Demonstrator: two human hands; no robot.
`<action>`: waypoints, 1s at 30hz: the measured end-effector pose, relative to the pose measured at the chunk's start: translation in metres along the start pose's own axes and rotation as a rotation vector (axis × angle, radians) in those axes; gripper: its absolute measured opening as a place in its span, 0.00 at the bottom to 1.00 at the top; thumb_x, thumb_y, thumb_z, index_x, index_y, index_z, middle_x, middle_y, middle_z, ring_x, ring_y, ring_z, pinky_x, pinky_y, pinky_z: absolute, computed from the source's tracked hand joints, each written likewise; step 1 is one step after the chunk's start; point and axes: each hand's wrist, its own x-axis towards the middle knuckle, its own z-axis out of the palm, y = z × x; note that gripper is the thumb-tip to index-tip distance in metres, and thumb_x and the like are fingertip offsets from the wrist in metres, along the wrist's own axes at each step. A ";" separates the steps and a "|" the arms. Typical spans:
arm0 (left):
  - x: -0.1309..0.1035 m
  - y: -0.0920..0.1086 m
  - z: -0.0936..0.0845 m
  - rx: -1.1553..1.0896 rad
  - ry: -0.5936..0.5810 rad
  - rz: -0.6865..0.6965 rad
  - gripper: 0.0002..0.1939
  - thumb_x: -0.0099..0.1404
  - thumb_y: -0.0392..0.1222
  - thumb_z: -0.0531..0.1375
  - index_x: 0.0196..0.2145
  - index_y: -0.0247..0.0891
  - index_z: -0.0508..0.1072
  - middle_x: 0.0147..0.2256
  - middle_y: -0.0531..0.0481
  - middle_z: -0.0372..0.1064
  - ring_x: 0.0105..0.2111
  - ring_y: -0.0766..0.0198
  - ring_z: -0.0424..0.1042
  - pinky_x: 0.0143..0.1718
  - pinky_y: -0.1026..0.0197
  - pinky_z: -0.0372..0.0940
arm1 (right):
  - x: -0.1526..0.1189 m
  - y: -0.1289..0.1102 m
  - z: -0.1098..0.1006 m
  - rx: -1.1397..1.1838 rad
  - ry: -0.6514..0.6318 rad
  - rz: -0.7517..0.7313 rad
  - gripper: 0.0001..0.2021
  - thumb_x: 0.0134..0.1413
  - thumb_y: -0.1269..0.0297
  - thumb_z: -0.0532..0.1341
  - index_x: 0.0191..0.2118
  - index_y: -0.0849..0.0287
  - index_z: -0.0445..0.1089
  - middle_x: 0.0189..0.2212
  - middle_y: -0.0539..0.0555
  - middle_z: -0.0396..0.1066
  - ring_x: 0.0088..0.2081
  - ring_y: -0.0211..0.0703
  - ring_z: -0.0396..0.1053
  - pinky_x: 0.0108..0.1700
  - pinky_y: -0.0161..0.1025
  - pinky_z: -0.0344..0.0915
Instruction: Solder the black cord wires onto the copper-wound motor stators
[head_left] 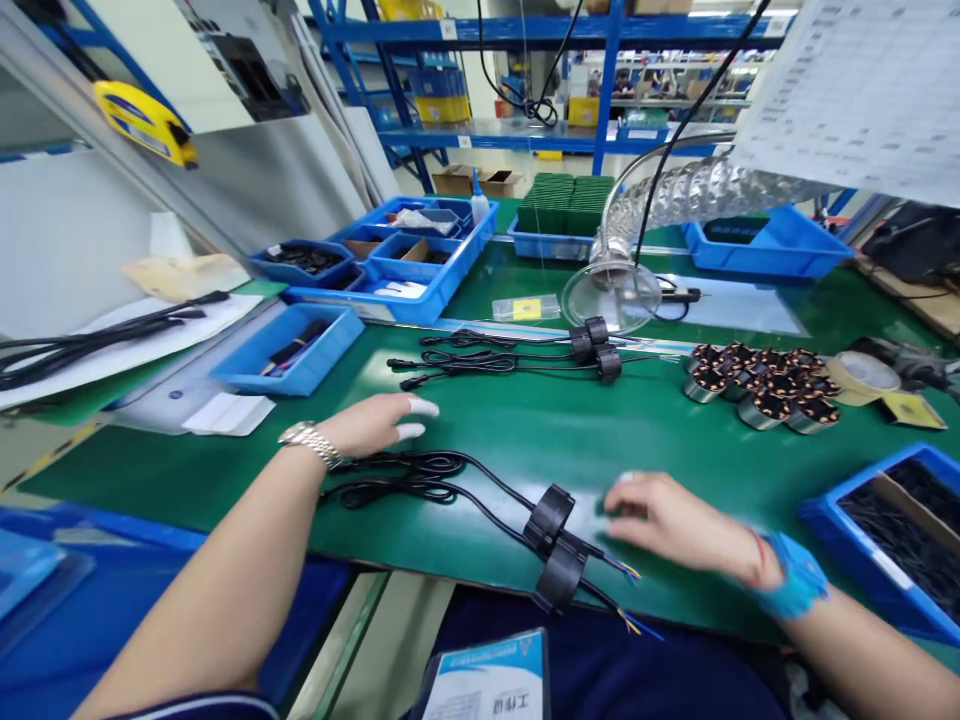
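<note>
My left hand (375,424), with white finger covers on its fingertips, is over the green table with its fingers apart and nothing in them. Just below it lie two coiled black cables (431,476). These run right to two round black caps (551,515), one close in front of the other, and end in thin coloured bare-ended wires (630,622). To the right of the caps, my right hand (664,515) hovers with loosely bent fingers, apart from the cables and holding nothing I can see. Farther back lie more coiled cables (480,360) with similar black caps (596,350).
Copper-wound metal rings (765,385) and a tape roll (862,375) are at right. A blue bin of black parts (907,530) stands at the right edge. Blue trays (292,350) line the left and back. A clear fume hood (611,295) hangs over the middle.
</note>
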 end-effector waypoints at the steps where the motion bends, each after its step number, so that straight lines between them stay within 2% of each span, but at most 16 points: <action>1: -0.012 -0.002 0.001 -0.061 -0.077 0.012 0.22 0.59 0.50 0.49 0.50 0.43 0.65 0.51 0.49 0.63 0.49 0.57 0.63 0.50 0.59 0.56 | -0.010 -0.006 0.009 -0.065 -0.056 0.006 0.07 0.48 0.62 0.59 0.35 0.56 0.68 0.31 0.51 0.68 0.33 0.38 0.65 0.37 0.35 0.61; 3: -0.028 -0.005 0.005 -0.134 -0.156 -0.012 0.23 0.58 0.50 0.50 0.50 0.42 0.65 0.51 0.49 0.63 0.50 0.57 0.62 0.50 0.60 0.56 | -0.020 -0.011 0.027 -0.201 -0.071 0.045 0.05 0.50 0.65 0.57 0.32 0.58 0.68 0.31 0.53 0.67 0.34 0.41 0.65 0.37 0.37 0.60; 6: -0.037 -0.006 0.011 -0.146 -0.156 -0.054 0.22 0.58 0.48 0.50 0.47 0.37 0.68 0.47 0.46 0.66 0.47 0.57 0.64 0.48 0.60 0.58 | -0.018 -0.006 0.039 -0.276 0.014 0.097 0.08 0.53 0.68 0.53 0.29 0.59 0.67 0.28 0.54 0.67 0.33 0.41 0.64 0.36 0.37 0.60; 8: -0.036 -0.006 0.011 -0.139 -0.106 -0.045 0.21 0.59 0.48 0.48 0.45 0.36 0.69 0.44 0.46 0.68 0.44 0.57 0.66 0.47 0.61 0.59 | -0.015 0.001 0.035 -0.244 0.085 0.115 0.09 0.55 0.67 0.51 0.31 0.59 0.67 0.28 0.53 0.68 0.31 0.39 0.65 0.35 0.36 0.60; 11: -0.030 -0.006 0.004 -0.102 0.010 -0.012 0.21 0.61 0.48 0.47 0.47 0.39 0.67 0.44 0.47 0.67 0.44 0.58 0.65 0.46 0.61 0.59 | -0.017 0.013 0.017 -0.198 0.231 0.109 0.10 0.57 0.65 0.50 0.35 0.58 0.68 0.30 0.53 0.70 0.32 0.39 0.66 0.37 0.36 0.61; 13: -0.022 0.002 -0.003 -0.005 0.031 -0.026 0.20 0.61 0.46 0.47 0.47 0.40 0.68 0.44 0.46 0.67 0.44 0.56 0.66 0.45 0.59 0.60 | -0.021 0.018 0.005 -0.184 0.327 0.103 0.10 0.56 0.65 0.50 0.35 0.58 0.69 0.32 0.53 0.71 0.34 0.39 0.67 0.39 0.36 0.61; 15: -0.009 0.025 -0.009 0.139 0.046 -0.047 0.18 0.60 0.42 0.48 0.45 0.39 0.69 0.42 0.44 0.68 0.42 0.54 0.67 0.43 0.56 0.60 | -0.025 0.020 -0.004 -0.156 0.409 0.129 0.09 0.55 0.64 0.52 0.35 0.57 0.69 0.32 0.52 0.72 0.33 0.39 0.68 0.37 0.36 0.62; 17: 0.006 0.065 -0.013 0.231 0.154 0.018 0.18 0.60 0.41 0.49 0.45 0.37 0.70 0.41 0.42 0.69 0.41 0.52 0.67 0.42 0.54 0.60 | -0.027 0.020 -0.009 -0.084 0.477 0.174 0.08 0.53 0.63 0.54 0.33 0.57 0.69 0.28 0.50 0.72 0.29 0.38 0.68 0.33 0.35 0.62; 19: 0.020 0.117 -0.015 0.140 0.286 0.242 0.18 0.62 0.43 0.48 0.47 0.38 0.68 0.42 0.43 0.69 0.42 0.55 0.66 0.44 0.55 0.59 | -0.026 0.017 -0.009 0.043 0.536 0.207 0.07 0.51 0.63 0.55 0.32 0.58 0.69 0.25 0.49 0.71 0.26 0.37 0.68 0.31 0.34 0.63; 20: 0.027 0.144 -0.015 0.072 0.309 0.373 0.18 0.63 0.44 0.48 0.48 0.39 0.67 0.42 0.44 0.69 0.42 0.56 0.66 0.44 0.56 0.59 | -0.025 0.015 -0.008 0.120 0.562 0.214 0.07 0.51 0.62 0.56 0.32 0.58 0.68 0.24 0.49 0.71 0.26 0.37 0.68 0.30 0.33 0.63; 23: 0.046 0.208 -0.008 -0.077 0.270 0.641 0.17 0.62 0.46 0.51 0.47 0.42 0.67 0.40 0.46 0.70 0.40 0.59 0.67 0.44 0.59 0.59 | -0.022 0.011 -0.004 0.342 0.633 0.200 0.09 0.49 0.61 0.57 0.34 0.60 0.68 0.24 0.50 0.71 0.27 0.37 0.69 0.30 0.33 0.65; 25: 0.058 0.229 0.000 -0.142 0.185 0.709 0.15 0.62 0.45 0.51 0.44 0.41 0.69 0.37 0.47 0.71 0.37 0.61 0.68 0.40 0.61 0.60 | -0.022 0.009 -0.003 0.432 0.663 0.183 0.10 0.49 0.61 0.58 0.35 0.61 0.68 0.24 0.51 0.71 0.27 0.37 0.69 0.31 0.33 0.65; 27: 0.068 0.235 0.009 -0.191 0.111 0.734 0.14 0.63 0.45 0.51 0.41 0.41 0.72 0.34 0.49 0.72 0.33 0.63 0.68 0.37 0.63 0.61 | -0.021 0.008 -0.002 0.472 0.691 0.184 0.11 0.49 0.60 0.58 0.35 0.61 0.69 0.24 0.51 0.71 0.27 0.37 0.69 0.32 0.34 0.65; 28: 0.072 0.235 0.014 -0.212 0.099 0.729 0.13 0.63 0.45 0.50 0.39 0.41 0.73 0.33 0.50 0.73 0.32 0.64 0.68 0.36 0.64 0.61 | -0.021 0.009 -0.002 0.472 0.711 0.194 0.11 0.49 0.59 0.57 0.35 0.61 0.70 0.24 0.51 0.71 0.27 0.37 0.69 0.32 0.34 0.65; 30: 0.076 0.233 0.023 -0.246 0.145 0.673 0.13 0.62 0.46 0.52 0.36 0.41 0.74 0.31 0.51 0.73 0.30 0.63 0.68 0.36 0.63 0.61 | -0.019 0.010 -0.002 0.448 0.746 0.213 0.12 0.50 0.59 0.57 0.34 0.61 0.71 0.24 0.52 0.71 0.27 0.37 0.68 0.32 0.35 0.65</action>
